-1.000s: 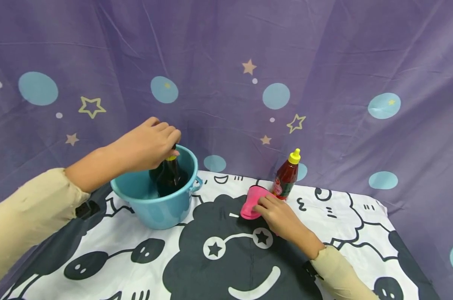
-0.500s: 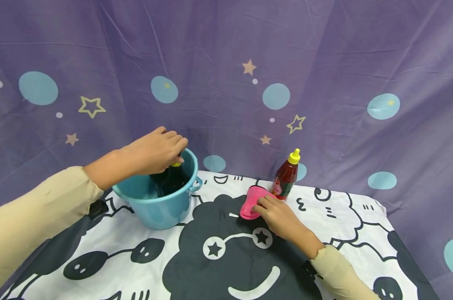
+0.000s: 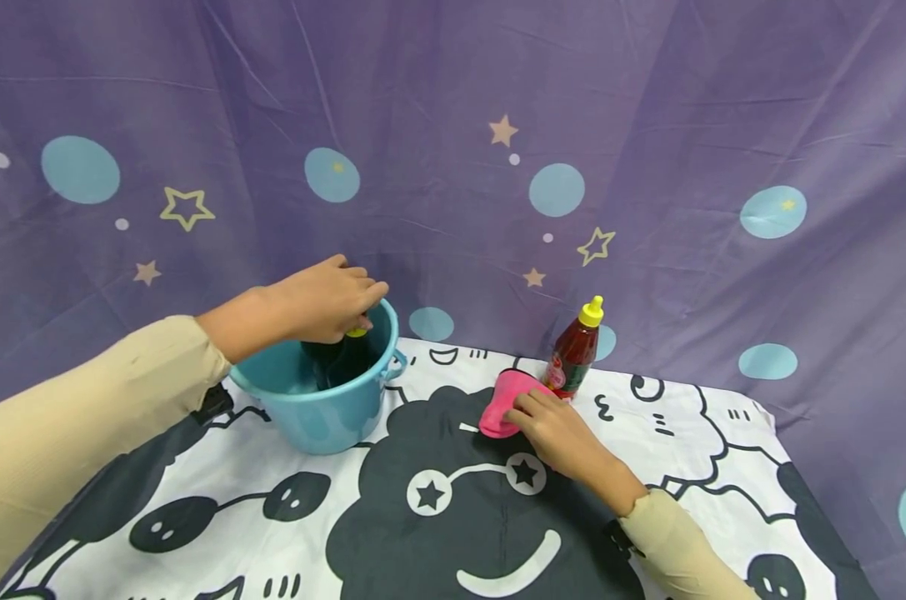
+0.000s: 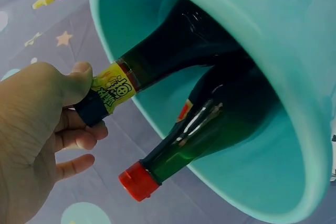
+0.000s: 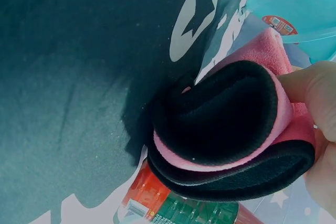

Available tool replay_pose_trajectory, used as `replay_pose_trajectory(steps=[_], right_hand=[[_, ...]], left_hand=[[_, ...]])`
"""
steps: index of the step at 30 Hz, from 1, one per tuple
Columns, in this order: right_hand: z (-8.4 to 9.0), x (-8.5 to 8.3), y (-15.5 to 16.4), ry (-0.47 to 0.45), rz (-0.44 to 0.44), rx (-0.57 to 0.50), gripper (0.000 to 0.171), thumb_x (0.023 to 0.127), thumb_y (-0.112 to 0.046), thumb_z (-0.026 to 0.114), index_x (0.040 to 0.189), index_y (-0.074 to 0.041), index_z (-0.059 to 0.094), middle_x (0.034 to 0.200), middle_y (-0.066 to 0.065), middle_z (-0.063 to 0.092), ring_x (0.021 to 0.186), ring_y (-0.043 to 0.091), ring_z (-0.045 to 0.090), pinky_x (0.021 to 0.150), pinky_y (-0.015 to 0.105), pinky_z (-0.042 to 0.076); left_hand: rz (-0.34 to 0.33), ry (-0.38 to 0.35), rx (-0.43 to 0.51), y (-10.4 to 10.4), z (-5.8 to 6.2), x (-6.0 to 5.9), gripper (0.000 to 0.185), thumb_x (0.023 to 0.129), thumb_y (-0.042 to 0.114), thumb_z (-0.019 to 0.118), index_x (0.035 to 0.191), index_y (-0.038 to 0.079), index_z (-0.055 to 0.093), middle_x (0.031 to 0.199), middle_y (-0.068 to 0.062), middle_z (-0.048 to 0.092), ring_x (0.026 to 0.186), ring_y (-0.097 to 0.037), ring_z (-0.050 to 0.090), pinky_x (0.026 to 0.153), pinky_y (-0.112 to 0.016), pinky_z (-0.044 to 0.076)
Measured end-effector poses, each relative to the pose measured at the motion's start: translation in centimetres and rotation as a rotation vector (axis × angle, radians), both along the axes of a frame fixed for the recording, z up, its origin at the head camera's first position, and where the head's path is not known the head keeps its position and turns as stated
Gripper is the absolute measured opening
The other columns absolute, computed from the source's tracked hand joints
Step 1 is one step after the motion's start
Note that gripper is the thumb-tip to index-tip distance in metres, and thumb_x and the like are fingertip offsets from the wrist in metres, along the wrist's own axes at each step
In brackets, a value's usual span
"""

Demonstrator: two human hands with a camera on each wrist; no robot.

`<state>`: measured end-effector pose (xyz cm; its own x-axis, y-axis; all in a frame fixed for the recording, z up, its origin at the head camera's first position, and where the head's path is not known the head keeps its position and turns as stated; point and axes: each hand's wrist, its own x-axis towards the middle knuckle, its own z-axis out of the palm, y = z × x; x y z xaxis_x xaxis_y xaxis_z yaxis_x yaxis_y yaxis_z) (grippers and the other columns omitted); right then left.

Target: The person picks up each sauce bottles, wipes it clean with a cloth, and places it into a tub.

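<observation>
In the left wrist view my left hand (image 4: 39, 114) pinches the black cap of a dark glass sauce bottle (image 4: 168, 51) with a yellow neck label. That bottle leans with its body inside a light blue bucket (image 3: 313, 425). Beside it in the bucket lies a second dark bottle (image 4: 205, 129) with a red cap, untouched by the fingers. Over on the right, my right hand (image 3: 565, 437) pinches a pink plush fabric piece (image 3: 507, 404) with black lining, curled into open loops in the right wrist view. The lower ends of both bottles are hidden.
A red sauce bottle (image 3: 573, 358) with a yellow nozzle stands just behind the pink fabric piece. A black-and-white cartoon cloth (image 3: 453, 533) covers the table. Behind it hangs a purple curtain (image 3: 453, 100) with stars and dots.
My left hand has moved right and slightly down with the dark bottle, lower into the bucket. My right hand stays on the pink fabric piece.
</observation>
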<state>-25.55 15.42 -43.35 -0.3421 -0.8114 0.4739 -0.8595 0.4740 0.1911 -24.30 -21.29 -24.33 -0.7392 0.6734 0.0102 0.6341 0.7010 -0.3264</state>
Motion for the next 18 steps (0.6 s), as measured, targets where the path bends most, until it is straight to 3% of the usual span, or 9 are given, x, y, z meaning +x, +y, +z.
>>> replay_pose_trajectory(steps=[11, 18], right_hand=[[-0.2, 0.1, -0.1, -0.014, -0.002, 0.002, 0.025, 0.083, -0.002, 0.080, 0.106, -0.011, 0.075, 0.094, 0.004, 0.064, 0.085, 0.019, 0.058, 0.077, 0.034, 0.057], [-0.3, 0.0, -0.2, -0.005, 0.006, -0.003, 0.028, 0.080, -0.001, 0.081, 0.105, -0.010, 0.075, 0.094, 0.005, 0.064, 0.087, 0.020, 0.060, 0.079, 0.036, 0.057]], left_hand=[[-0.048, 0.031, -0.033, -0.7, -1.7, -0.5, 0.026, 0.096, 0.028, 0.071, 0.100, 0.010, 0.052, 0.085, -0.003, 0.062, 0.084, -0.024, 0.055, 0.080, -0.045, 0.044], [-0.061, 0.064, -0.023, -0.9, -1.8, -0.4, 0.026, 0.097, 0.029, 0.070, 0.103, 0.009, 0.053, 0.089, -0.004, 0.063, 0.088, -0.026, 0.056, 0.081, -0.046, 0.046]])
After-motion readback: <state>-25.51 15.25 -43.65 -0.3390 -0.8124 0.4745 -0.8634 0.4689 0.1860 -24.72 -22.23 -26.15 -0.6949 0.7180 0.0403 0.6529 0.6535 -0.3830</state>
